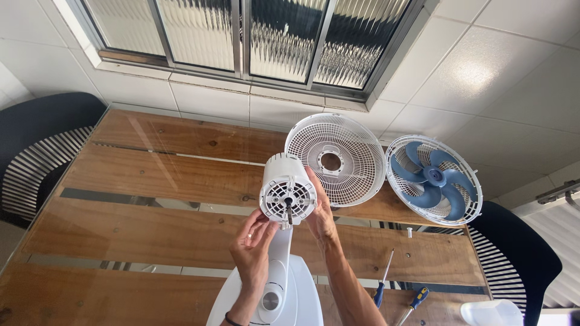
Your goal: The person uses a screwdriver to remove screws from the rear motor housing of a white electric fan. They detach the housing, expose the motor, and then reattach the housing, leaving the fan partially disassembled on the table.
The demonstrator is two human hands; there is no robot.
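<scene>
A white fan body stands near me on the wooden table, its round motor housing (287,192) facing me with the bare shaft in the middle. My left hand (252,249) sits just below the housing, fingers touching its lower left rim. My right hand (319,209) cups the housing's right side. The fan's neck and white base (284,293) run down between my forearms. A white rear grille (336,158) leans against the wall behind it. Beside that leans the front grille (434,179) with the blue blade (430,179) resting in it.
Two screwdrivers with blue handles (382,284) (414,300) lie on the table at the right. A small white part (409,232) stands near the blade. A white container (490,313) sits at the bottom right corner. Dark chairs (36,151) (516,253) flank the table.
</scene>
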